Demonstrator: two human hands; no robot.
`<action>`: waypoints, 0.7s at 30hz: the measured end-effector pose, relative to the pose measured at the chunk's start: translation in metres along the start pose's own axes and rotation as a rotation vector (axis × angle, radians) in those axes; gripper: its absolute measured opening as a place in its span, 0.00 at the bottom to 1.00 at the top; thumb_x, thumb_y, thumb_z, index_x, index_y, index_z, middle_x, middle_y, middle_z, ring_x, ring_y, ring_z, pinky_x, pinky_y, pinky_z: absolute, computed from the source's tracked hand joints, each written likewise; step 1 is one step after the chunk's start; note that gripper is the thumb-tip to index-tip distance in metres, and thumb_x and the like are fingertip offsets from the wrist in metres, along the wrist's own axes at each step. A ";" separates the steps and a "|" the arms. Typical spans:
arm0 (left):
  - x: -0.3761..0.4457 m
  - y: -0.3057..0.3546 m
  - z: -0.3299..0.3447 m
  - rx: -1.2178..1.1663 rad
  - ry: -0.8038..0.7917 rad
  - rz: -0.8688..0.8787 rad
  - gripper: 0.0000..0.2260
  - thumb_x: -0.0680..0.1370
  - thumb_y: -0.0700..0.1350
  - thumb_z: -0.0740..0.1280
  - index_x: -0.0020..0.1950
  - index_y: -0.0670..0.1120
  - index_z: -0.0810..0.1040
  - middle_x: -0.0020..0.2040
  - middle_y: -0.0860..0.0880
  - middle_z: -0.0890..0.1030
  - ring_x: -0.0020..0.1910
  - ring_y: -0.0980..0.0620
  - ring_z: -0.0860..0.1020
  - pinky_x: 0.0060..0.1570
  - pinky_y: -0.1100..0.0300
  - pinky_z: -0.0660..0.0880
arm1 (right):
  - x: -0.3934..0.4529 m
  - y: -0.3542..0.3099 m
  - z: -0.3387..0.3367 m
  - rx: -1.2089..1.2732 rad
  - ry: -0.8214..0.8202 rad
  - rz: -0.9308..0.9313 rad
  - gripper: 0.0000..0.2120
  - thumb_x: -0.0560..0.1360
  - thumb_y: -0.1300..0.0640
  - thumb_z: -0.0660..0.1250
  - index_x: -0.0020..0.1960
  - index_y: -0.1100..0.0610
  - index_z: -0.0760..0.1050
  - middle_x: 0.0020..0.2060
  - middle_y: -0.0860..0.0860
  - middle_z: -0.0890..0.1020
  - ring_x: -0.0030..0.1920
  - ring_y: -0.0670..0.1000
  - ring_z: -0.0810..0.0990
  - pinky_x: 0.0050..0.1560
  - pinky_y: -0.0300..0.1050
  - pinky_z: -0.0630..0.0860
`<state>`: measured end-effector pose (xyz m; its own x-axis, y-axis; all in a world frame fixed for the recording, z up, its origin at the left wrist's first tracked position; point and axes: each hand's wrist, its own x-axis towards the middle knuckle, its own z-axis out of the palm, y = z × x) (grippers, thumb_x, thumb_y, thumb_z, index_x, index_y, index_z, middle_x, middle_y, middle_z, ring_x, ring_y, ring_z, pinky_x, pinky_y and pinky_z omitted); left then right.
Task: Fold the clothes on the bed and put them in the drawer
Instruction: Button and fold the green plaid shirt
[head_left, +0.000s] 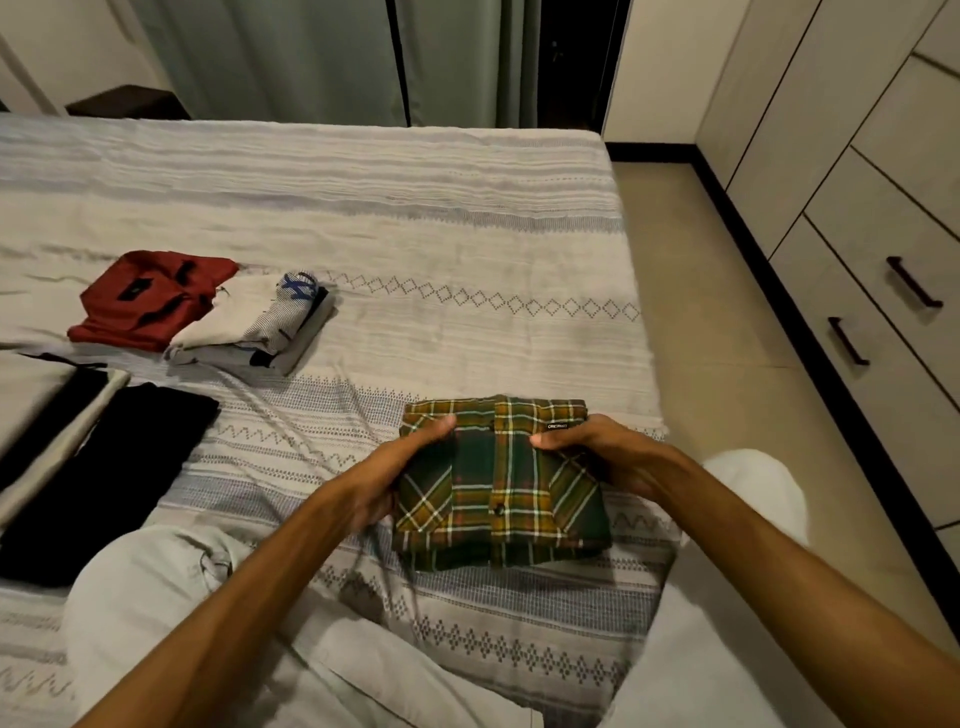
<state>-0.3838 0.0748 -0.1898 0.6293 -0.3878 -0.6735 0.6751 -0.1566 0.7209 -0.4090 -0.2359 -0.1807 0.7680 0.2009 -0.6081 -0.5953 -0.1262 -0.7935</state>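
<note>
Both hands, left hand (410, 467) and right hand (597, 457), grip the folded plaid shirt (498, 483) on the bed (415, 218); folding looks done, next carry it to a drawer (883, 332).

One text element is present. A small dark woven label (557, 426) is sewn on the front of the folded plaid shirt (498, 483), near its upper right corner, just beside the right hand's thumb. The label carries a single line of light capital letters that appears to read "ORIGINALS"; the characters are small and slightly blurred, so the reading is not certain.

The white folded garment (249, 327) on the bed carries a blue printed graphic (298, 288); whether it holds letters cannot be told. No other legible text, brand or number is visible.
</note>
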 end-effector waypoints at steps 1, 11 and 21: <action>0.000 0.002 0.002 0.039 0.007 0.010 0.37 0.64 0.63 0.84 0.67 0.45 0.80 0.58 0.41 0.86 0.56 0.40 0.86 0.58 0.45 0.83 | 0.001 -0.006 0.000 -0.045 -0.002 -0.025 0.32 0.65 0.50 0.85 0.65 0.57 0.80 0.56 0.54 0.87 0.57 0.56 0.86 0.65 0.56 0.80; -0.032 0.043 -0.018 0.660 0.243 1.085 0.26 0.71 0.42 0.78 0.66 0.55 0.74 0.69 0.57 0.77 0.65 0.57 0.79 0.57 0.63 0.80 | -0.030 -0.046 0.000 -0.810 0.502 -1.096 0.22 0.69 0.58 0.79 0.60 0.53 0.76 0.64 0.48 0.81 0.63 0.46 0.80 0.62 0.42 0.78; -0.026 -0.030 -0.013 1.637 0.320 1.015 0.34 0.65 0.45 0.83 0.69 0.50 0.76 0.73 0.48 0.76 0.71 0.48 0.74 0.69 0.51 0.74 | -0.009 0.071 0.004 -1.111 0.503 -0.888 0.08 0.75 0.62 0.70 0.53 0.57 0.82 0.67 0.56 0.79 0.65 0.55 0.79 0.63 0.51 0.77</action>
<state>-0.4155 0.1018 -0.1959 0.6538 -0.7399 0.1581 -0.7562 -0.6464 0.1019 -0.4594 -0.2429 -0.2314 0.9078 0.2894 0.3036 0.3923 -0.8419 -0.3704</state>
